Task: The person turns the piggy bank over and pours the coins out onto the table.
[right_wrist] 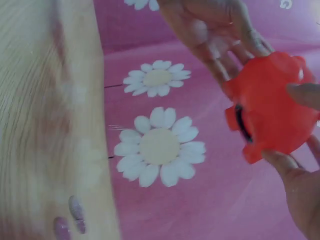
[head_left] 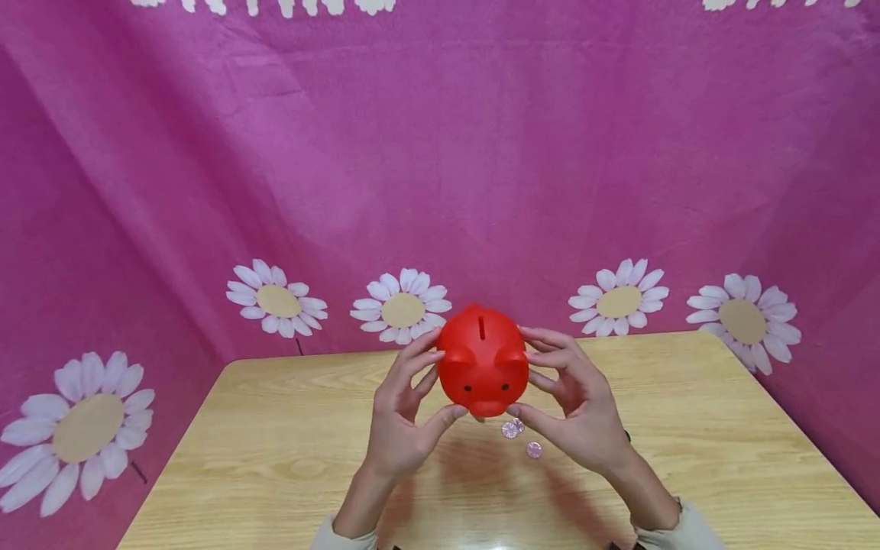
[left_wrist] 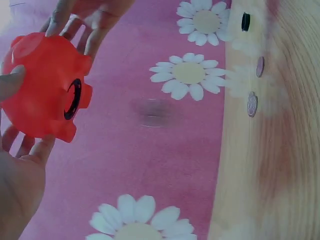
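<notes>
Between my left hand [head_left: 402,420] and my right hand [head_left: 577,405], a red piggy bank [head_left: 481,351] is held above the table. Thumbs press near its snout, while the other fingers curve along its sides. Its coin slot [head_left: 482,328] faces up. In the left wrist view, a round black-rimmed opening [left_wrist: 73,99] shows on its underside, between the stubby feet. A blurred roundish thing [left_wrist: 152,112], perhaps a coin, hangs in mid-air below that opening. Pinkish coins [head_left: 509,430] lie on the table beneath, one [head_left: 534,450] slightly apart.
A wooden table [head_left: 289,443] spans the space below the hands. On it lies a small black disc [left_wrist: 245,21], partly hidden by the right wrist in the head view. A magenta curtain [head_left: 440,168] with white daisies hangs behind the table and along its sides.
</notes>
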A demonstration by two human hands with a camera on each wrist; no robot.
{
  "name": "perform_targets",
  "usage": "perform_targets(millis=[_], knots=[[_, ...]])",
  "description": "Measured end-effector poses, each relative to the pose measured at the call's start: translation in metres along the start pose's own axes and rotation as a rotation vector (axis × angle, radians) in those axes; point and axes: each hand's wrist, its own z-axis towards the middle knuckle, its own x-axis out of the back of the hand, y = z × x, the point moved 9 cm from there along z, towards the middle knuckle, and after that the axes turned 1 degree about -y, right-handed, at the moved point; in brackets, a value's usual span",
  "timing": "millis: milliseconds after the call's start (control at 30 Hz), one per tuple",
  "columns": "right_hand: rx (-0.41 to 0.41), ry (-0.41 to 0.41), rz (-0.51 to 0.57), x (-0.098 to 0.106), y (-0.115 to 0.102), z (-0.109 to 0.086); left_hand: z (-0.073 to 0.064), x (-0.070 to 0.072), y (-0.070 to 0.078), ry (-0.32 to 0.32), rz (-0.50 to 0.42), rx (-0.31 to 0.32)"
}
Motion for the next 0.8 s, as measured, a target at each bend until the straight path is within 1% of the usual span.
perform_targets(millis=[67,167,267,333,467,533,600,700,800], knots=[[-0.01,-0.007,-0.002,0.0,0.004,0.0,-0.001,0.001,-0.004,0.0,-0.007,0.022],[-0.072,-0.015,-0.025,0.0,0.013,0.0,-0.003,0.002,-0.011,0.005,0.011,0.07],[-0.103,-0.015,-0.053,0.0,0.016,-0.002,-0.004,0.003,-0.012,0.009,0.029,0.072],[-0.128,-0.01,-0.07,0.001,0.018,-0.002,-0.004,0.003,-0.013,0.014,0.033,0.084],[-0.164,-0.005,-0.118,0.001,0.019,-0.004,-0.005,0.005,-0.015,0.029,0.065,0.135],[-0.179,0.002,-0.152,0.002,0.02,-0.004,-0.005,0.006,-0.016,0.037,0.1,0.179],[-0.219,0.019,-0.195,0.003,0.021,-0.005,-0.005,0.006,-0.018,0.044,0.123,0.227],[-0.327,0.048,-0.283,0.005,0.028,-0.008,-0.007,0.006,-0.024,0.055,0.135,0.327],[-0.468,0.06,-0.341,0.007,0.037,-0.013,-0.012,0.005,-0.035,0.06,0.151,0.467]])
